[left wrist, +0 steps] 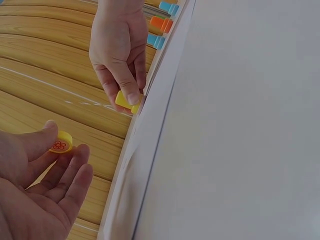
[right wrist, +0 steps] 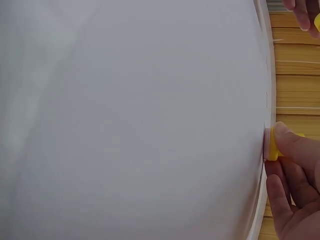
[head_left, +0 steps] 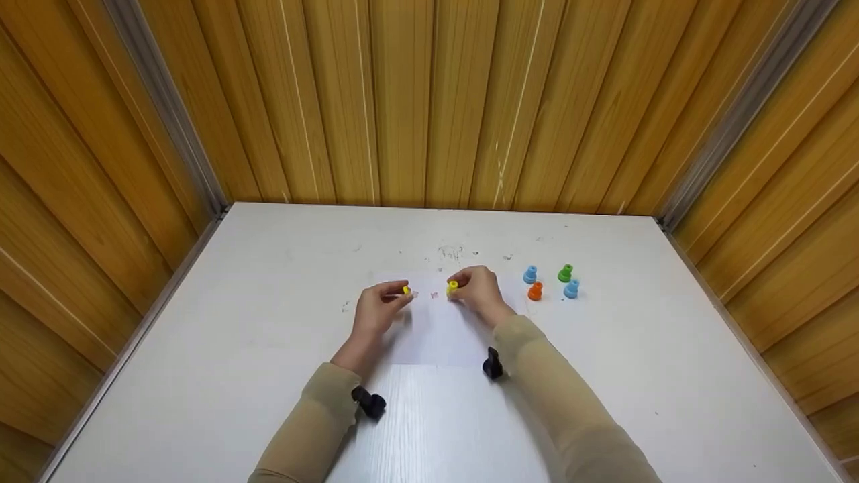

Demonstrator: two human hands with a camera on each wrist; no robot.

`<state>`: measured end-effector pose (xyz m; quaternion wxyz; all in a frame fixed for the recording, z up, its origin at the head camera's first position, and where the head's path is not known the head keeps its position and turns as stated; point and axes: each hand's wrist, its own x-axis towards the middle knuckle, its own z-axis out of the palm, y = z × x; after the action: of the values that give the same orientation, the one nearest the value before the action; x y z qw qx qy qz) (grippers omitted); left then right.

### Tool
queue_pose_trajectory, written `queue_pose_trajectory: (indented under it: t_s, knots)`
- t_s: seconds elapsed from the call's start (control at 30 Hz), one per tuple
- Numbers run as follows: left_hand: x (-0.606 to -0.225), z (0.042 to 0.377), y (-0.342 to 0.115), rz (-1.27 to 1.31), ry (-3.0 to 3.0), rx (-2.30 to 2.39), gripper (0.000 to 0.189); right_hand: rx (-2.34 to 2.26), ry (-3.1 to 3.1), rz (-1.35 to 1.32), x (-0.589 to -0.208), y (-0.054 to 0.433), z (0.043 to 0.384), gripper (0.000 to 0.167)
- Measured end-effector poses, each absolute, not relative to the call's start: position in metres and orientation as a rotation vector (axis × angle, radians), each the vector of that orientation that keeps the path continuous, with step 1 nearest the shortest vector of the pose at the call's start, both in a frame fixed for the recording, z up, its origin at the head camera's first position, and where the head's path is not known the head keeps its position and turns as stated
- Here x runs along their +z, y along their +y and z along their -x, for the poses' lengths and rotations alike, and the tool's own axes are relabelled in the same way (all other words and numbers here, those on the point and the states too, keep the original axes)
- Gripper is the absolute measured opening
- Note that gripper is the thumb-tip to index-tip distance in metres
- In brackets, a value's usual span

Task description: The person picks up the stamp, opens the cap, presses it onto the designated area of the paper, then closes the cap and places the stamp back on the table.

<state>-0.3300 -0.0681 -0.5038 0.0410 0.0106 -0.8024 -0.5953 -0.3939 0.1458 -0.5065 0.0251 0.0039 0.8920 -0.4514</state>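
My left hand (head_left: 377,310) pinches a small yellow cap (left wrist: 60,145) between thumb and fingers; a red flower shows on its round face in the left wrist view. My right hand (head_left: 482,290) pinches a yellow toy stamp (head_left: 452,287), held upright over a white sheet of paper (head_left: 429,342). In the right wrist view the pinkish base of this stamp (right wrist: 273,145) is at the paper, but whether it touches cannot be told. Small red prints (head_left: 434,295) lie on the paper between the two hands.
To the right of my right hand stand two blue stamps (head_left: 530,274) (head_left: 571,289), a green stamp (head_left: 566,273) and an orange stamp (head_left: 535,291). Dark smudges (head_left: 451,252) mark the white table (head_left: 268,376) behind the paper. Wood-patterned walls (head_left: 402,100) enclose the back and sides.
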Motion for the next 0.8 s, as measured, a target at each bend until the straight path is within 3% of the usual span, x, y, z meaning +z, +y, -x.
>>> queue_pose_trajectory:
  t_s: [0.23,0.5,0.8]
  knots:
    - [-0.503,0.33,-0.068,-0.018,-2.451,-1.831,0.034,-1.534,2.697,-0.031,-0.506,0.148,0.395,0.025]
    - [-0.501,0.328,-0.063,0.051,-2.359,-1.953,0.037,-2.299,2.147,-0.198,-0.484,0.161,0.379,0.039]
    - [-0.5,0.32,-0.052,0.134,-2.364,-2.031,0.028,-2.534,1.684,-0.272,-0.493,0.157,0.342,0.027]
